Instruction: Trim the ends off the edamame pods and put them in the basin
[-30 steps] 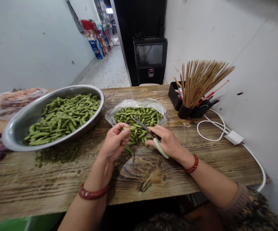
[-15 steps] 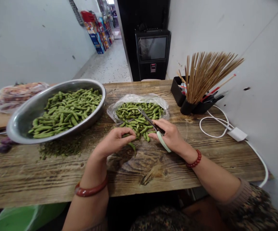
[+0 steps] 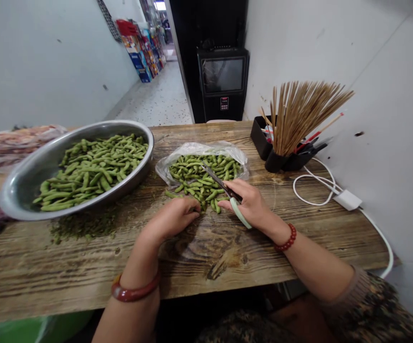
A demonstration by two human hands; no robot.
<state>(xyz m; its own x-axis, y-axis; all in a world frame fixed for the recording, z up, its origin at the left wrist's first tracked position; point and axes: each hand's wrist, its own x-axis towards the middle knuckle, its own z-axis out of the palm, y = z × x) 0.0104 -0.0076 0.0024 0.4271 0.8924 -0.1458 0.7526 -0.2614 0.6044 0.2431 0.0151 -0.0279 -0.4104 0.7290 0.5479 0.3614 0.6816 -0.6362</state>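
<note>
Soybean pods [image 3: 206, 183] spill from a clear plastic bag [image 3: 166, 164] onto the table, between and beyond my hands. My left hand [image 3: 174, 216] has its fingers curled down at the near left edge of this heap; what is inside the fingers is hidden. In my right hand [image 3: 247, 202] is a pair of scissors [image 3: 240, 213] with pale green handles, its dark blades pointing up and left over the pods. At left, a large metal basin [image 3: 20, 200] holds many more green pods [image 3: 95, 166].
Green trimmings [image 3: 83, 227] lie below the basin on the wooden table [image 3: 192, 267]. A black holder [image 3: 276, 162] with wooden skewers [image 3: 302, 114] stands at right, near a white cable and adapter [image 3: 348, 199]. A bagged bundle [image 3: 20, 145] sits at far left.
My left hand has turned palm down and its fingers have curled in at the heap; the pod that hung below it no longer shows there. My right hand keeps the scissors in nearly the same pose.
</note>
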